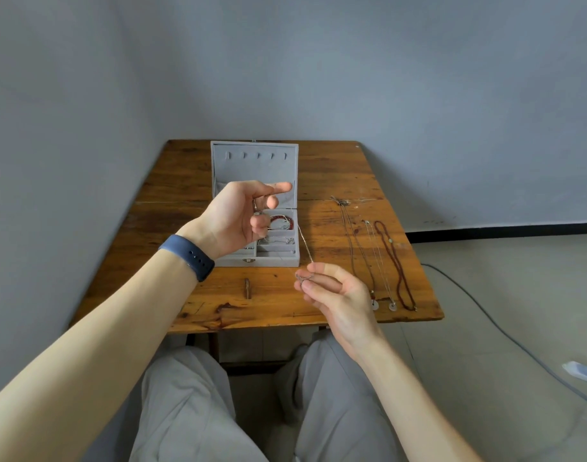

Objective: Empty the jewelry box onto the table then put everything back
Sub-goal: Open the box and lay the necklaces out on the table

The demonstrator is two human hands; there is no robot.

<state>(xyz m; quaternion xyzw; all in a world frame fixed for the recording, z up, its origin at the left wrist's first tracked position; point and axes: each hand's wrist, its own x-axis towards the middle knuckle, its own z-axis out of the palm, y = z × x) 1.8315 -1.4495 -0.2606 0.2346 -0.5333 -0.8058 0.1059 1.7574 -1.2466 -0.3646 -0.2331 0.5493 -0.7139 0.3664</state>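
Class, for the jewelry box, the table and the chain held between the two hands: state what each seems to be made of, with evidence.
Jewelry box: grey velvet-like fabric, matte and soft-looking. Table: varnished wood, with visible grain, knots and a slight sheen. Chain: probably silver-coloured metal, thin and glinting; too fine to be sure.

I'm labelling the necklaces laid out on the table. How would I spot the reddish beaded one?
Start at the wooden table and look right of the grey jewelry box. Three necklaces lie there lengthwise. The red beaded necklace is outermost, nearest the right edge, dark red and thicker than the silver chains.
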